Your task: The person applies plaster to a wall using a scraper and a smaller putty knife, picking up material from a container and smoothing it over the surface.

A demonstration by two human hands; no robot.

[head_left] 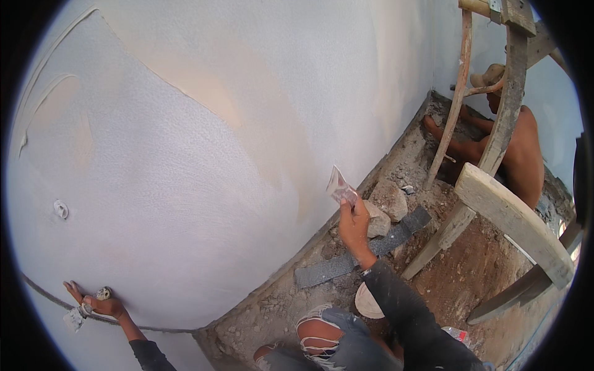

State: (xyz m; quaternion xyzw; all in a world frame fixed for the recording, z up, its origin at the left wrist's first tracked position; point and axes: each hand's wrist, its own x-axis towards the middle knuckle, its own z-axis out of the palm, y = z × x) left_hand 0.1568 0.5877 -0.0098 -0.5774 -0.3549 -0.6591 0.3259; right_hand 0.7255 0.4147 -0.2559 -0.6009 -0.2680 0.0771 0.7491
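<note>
My right hand [354, 230] pinches a thin, flat scraper plate [341, 187], smeared whitish over reddish brown, just off the wall. At the lower left, my left hand [106, 306] is closed around what looks like a small putty knife, some fingers stretched toward the wall. A rounded handle end [105, 293] shows above the hand, and a white-smeared blade [74, 319] below it. Between my hands spreads the pale wall [204, 179], with beige patches and raised ridges of filler. A small round white fitting [60, 209] sits in it.
A rough wooden trestle [513, 216] stands at the right, with a crouching person [523, 154] behind it. Rocks [388, 199], a long grey strip [362, 247] and a pale round thing [369, 301] lie on the dirt floor [489, 266]. Clear plastic [456, 334] lies near my right arm.
</note>
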